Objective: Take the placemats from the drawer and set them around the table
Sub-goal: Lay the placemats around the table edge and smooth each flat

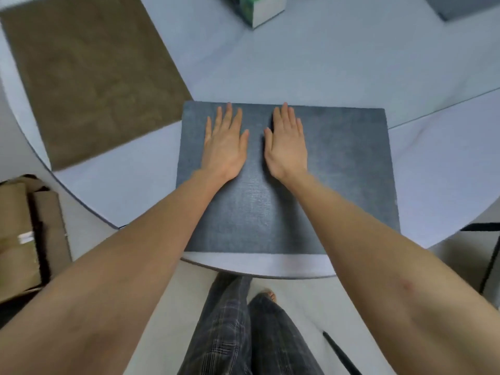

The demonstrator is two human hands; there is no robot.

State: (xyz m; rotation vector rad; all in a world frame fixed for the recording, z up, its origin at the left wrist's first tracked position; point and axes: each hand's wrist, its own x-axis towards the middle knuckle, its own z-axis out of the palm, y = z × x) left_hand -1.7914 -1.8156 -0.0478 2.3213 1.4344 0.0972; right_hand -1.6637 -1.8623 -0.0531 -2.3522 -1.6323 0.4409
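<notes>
fingers of the left hand (226,147) and right hand (286,146) lie straight — seemingly pressed flat — on the blue placemat (338,171).

A green and white box (257,9) stands at the far edge of the view, with a grey box (465,5) toward the far right corner. On the floor to the left lie brown cardboard boxes (24,234). A black frame (487,255) stands at the right edge, and a dark stick (341,353) lies on the floor. Plaid trousers (243,328) and a bare foot (267,295) show below.
</notes>
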